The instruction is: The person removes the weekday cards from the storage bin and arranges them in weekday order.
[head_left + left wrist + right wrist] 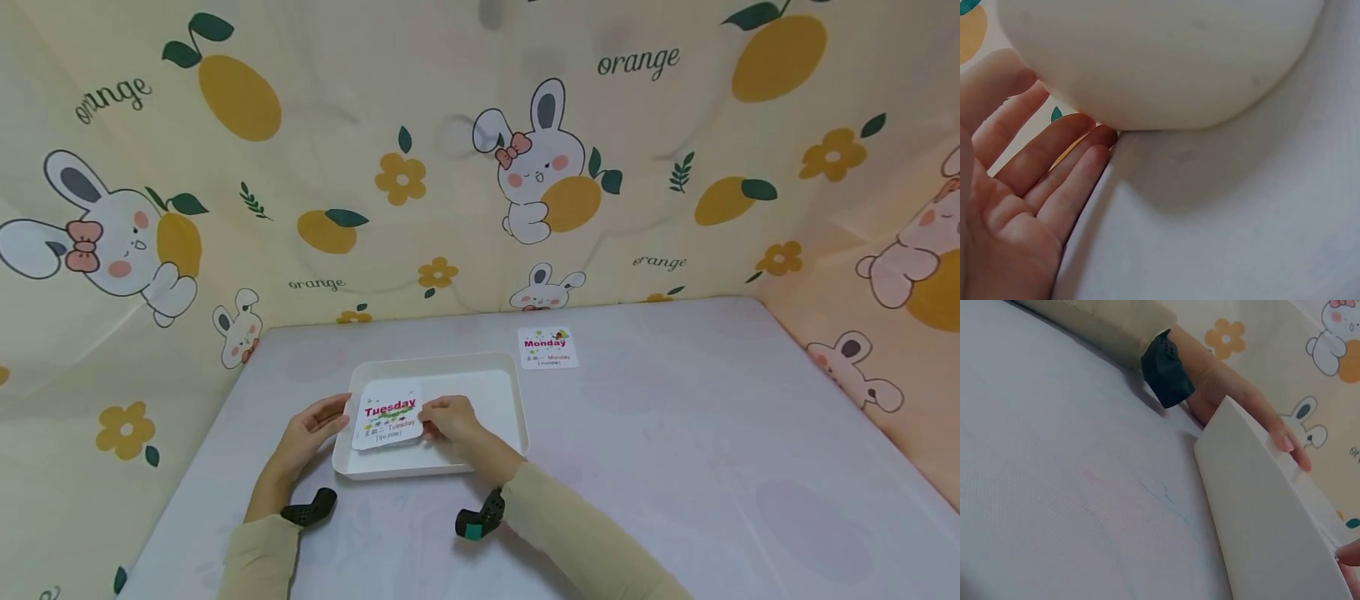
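A white card (386, 423) printed "Tuesday" lies at the left inside a shallow white tray (480, 372), with the edge of another card showing beneath it. My right hand (452, 418) pinches the Tuesday card at its right edge. Only a fingertip or two of that hand (1349, 555) show at the lower right of the right wrist view. Against the tray's left side rests my left hand (303, 437), its fingers loosely extended. In the left wrist view, the left fingers (1054, 147) touch the outer wall of the tray (1166, 69).
A card (548, 348) printed "Monday" lies on the white tabletop (675, 467), just beyond the tray's far right corner. A cream curtain (450, 75) with rabbits and oranges closes off the back and sides. Each wrist wears a black camera mount (311, 507).
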The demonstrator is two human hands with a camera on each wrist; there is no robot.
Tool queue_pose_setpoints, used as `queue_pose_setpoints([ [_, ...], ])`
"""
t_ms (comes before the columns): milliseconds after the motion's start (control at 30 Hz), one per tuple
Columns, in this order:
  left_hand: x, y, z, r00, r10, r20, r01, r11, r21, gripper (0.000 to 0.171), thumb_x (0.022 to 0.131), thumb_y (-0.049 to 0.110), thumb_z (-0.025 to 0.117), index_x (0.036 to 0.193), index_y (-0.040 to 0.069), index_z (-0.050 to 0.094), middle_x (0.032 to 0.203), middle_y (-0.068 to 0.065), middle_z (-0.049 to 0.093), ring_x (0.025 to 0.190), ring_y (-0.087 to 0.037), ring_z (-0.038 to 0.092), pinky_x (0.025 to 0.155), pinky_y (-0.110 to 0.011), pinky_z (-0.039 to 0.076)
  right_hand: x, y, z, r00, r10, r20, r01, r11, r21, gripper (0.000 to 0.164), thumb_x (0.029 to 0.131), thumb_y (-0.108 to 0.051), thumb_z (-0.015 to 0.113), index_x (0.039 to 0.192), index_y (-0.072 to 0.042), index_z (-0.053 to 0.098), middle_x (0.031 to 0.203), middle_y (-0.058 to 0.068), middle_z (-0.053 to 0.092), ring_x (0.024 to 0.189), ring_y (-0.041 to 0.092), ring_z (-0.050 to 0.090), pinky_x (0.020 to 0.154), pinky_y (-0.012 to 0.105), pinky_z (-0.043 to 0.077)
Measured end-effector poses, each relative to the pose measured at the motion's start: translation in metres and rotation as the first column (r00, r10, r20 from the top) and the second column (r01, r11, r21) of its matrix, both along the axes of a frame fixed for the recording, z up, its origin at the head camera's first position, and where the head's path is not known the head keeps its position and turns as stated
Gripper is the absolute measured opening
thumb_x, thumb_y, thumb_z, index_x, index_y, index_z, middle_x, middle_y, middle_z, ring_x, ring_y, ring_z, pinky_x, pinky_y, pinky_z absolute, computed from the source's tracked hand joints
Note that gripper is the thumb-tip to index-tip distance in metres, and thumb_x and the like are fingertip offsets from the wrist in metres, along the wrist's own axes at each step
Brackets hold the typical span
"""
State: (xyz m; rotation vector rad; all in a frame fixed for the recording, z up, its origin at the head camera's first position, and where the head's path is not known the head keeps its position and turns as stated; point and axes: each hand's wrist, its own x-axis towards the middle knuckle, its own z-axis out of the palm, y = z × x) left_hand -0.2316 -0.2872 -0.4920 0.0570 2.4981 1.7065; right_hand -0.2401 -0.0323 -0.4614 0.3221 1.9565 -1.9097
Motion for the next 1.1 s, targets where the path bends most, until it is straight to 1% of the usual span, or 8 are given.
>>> queue_pose_setpoints([
  [233, 0.001, 0.001, 0.000, 1.000, 0.010, 0.003, -0.010, 1.000, 0.006, 0.058, 0.093, 0.034, 0.063, 0.141, 0.007, 0.046, 0.146, -0.019, 0.048, 0.103, 0.018, 0.051, 0.089, -0.003, 0.042, 0.001, 0.007, 0.005, 0.999, 0.032, 0.042, -0.032, 0.999, -0.001, 0.024, 0.088, -0.003, 0.062, 0.109, 0.005, 0.065, 0.063, 0.000, 0.058, 0.048, 0.004, 0.052, 0.046, 0.012, 0.046],
  [433, 0.000, 0.001, 0.002, 1.000, 0.011, 0.008, -0.011, 1.000, -0.002, 0.059, 0.092, 0.035, 0.063, 0.141, 0.007, 0.046, 0.146, -0.018, 0.048, 0.104, 0.018, 0.050, 0.089, -0.002, 0.041, 0.002, 0.014, 0.011, 0.998, 0.059, 0.036, -0.059, 0.998, -0.002, 0.025, 0.089, -0.004, 0.060, 0.112, 0.006, 0.063, 0.067, 0.001, 0.061, 0.049, 0.004, 0.054, 0.046, 0.012, 0.046],
  [567, -0.001, 0.000, 0.000, 1.000, 0.015, 0.013, -0.015, 1.000, 0.001, 0.059, 0.092, 0.036, 0.064, 0.140, 0.008, 0.047, 0.145, -0.018, 0.049, 0.104, 0.018, 0.052, 0.089, -0.003, 0.043, 0.003, 0.019, 0.011, 0.997, 0.063, 0.042, -0.062, 0.998, -0.019, 0.026, 0.089, -0.004, 0.060, 0.113, 0.006, 0.062, 0.069, 0.002, 0.063, 0.050, 0.004, 0.055, 0.047, 0.013, 0.049],
  [700, -0.002, 0.000, -0.002, 1.000, 0.013, 0.003, -0.013, 1.000, 0.006, 0.059, 0.091, 0.036, 0.065, 0.140, 0.007, 0.047, 0.144, -0.019, 0.050, 0.104, 0.017, 0.053, 0.088, -0.003, 0.044, 0.004, 0.024, 0.014, 0.998, 0.056, 0.036, -0.056, 0.998, -0.005, 0.027, 0.090, -0.006, 0.060, 0.114, 0.006, 0.062, 0.072, 0.003, 0.063, 0.053, 0.006, 0.057, 0.050, 0.014, 0.051],
  [867, -0.002, -0.001, -0.002, 1.000, 0.007, 0.003, -0.007, 1.000, 0.008, 0.060, 0.091, 0.036, 0.065, 0.140, 0.006, 0.047, 0.145, -0.020, 0.048, 0.105, 0.017, 0.053, 0.089, -0.003, 0.044, 0.005, 0.031, 0.019, 0.999, 0.048, 0.006, -0.048, 0.999, 0.022, 0.028, 0.090, -0.006, 0.061, 0.115, 0.006, 0.062, 0.077, 0.005, 0.064, 0.059, 0.007, 0.060, 0.055, 0.016, 0.054],
  [1100, -0.001, -0.001, -0.001, 1.000, 0.009, 0.003, -0.009, 1.000, 0.010, 0.060, 0.091, 0.036, 0.065, 0.140, 0.007, 0.047, 0.145, -0.019, 0.048, 0.105, 0.016, 0.052, 0.088, -0.003, 0.044, 0.004, 0.039, 0.025, 0.999, 0.041, -0.035, -0.041, 0.999, 0.009, 0.024, 0.087, -0.003, 0.062, 0.109, 0.006, 0.062, 0.077, 0.005, 0.065, 0.061, 0.008, 0.060, 0.055, 0.017, 0.055],
])
